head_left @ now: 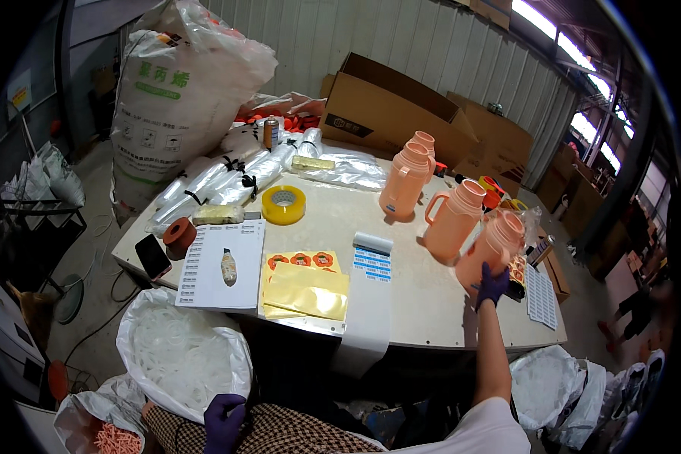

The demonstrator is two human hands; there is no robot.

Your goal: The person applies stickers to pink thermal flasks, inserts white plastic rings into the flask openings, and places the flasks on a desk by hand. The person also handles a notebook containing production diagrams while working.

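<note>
My right hand, in a purple glove, reaches across the table and grips the lower side of the nearest peach thermos jug. Its fingers curve round the jug's body. Beside it stands a second peach jug with a side handle, and two more peach jugs stand farther back. My left hand, gloved in purple too, is low over my lap with curled fingers. Whatever it may hold is hidden. Right by it is a white sack full of translucent plastic rings.
On the table lie yellow sticker sheets, a blue-and-white label roll, a printed sheet, yellow tape, a phone and plastic bags. Behind are a cardboard box and a large white sack.
</note>
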